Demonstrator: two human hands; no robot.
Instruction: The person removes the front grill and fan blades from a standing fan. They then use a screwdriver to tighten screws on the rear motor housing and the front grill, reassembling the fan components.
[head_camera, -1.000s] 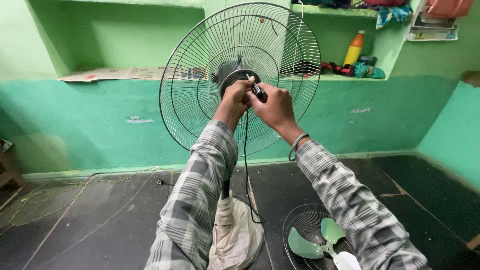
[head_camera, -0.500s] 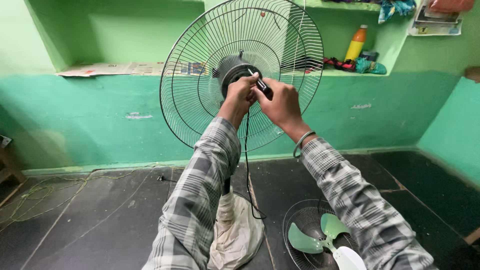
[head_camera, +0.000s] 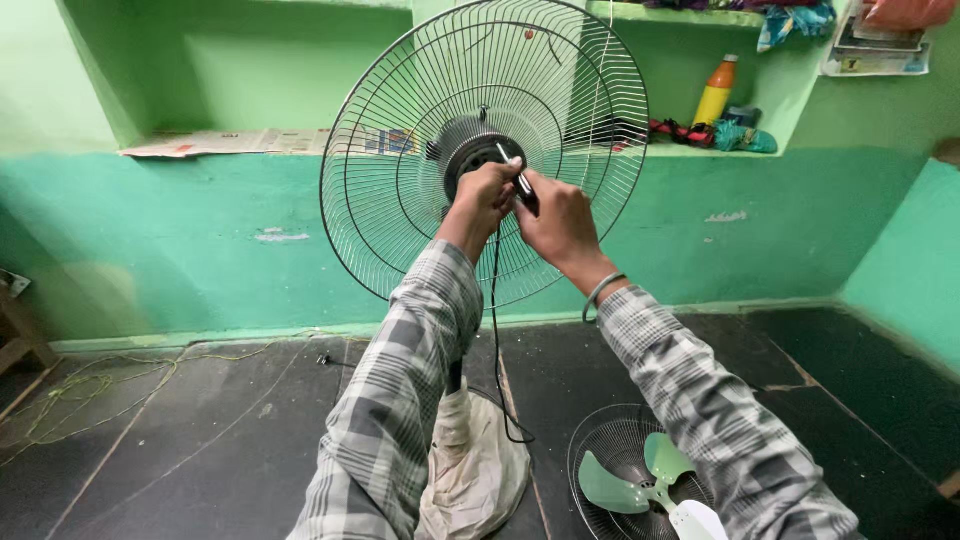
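Only one view here, from the head camera looking down the arms. Using the fan guard (head_camera: 485, 150) as the landmark: it's the big round wire cage standing upright on its pole, blades off, and both hands are up at its middle. The left hand (head_camera: 482, 197) is bunched right against the motor hub (head_camera: 478, 152) at the centre of the guard, fingers curled in; I can't really make out whether it's pinching something small or just bracing on the hub, the fingers hide it. The right hand (head_camera: 560, 222) sits just right of the hub and is wrapped around a screwdriver (head_camera: 524, 190) with a dark handle, the tip angled up and left toward the hub. The two hands are touching or nearly so. There's a bangle (head_camera: 599, 292) on the right wrist, and both sleeves are grey plaid.

A black cord (head_camera: 497, 340) hangs straight down from the hub between the arms. Below the guard, the fan's base is wrapped in a pale plastic bag (head_camera: 478, 470). Down and to the right of the guard, the pale green fan blade (head_camera: 640, 485) lies on a second wire guard (head_camera: 605, 450) flat on the dark floor. Behind the guard on the right, an orange and yellow bottle (head_camera: 716, 92) stands on the green wall shelf (head_camera: 690, 152); to the left, newspaper (head_camera: 225, 143) lies on the ledge.
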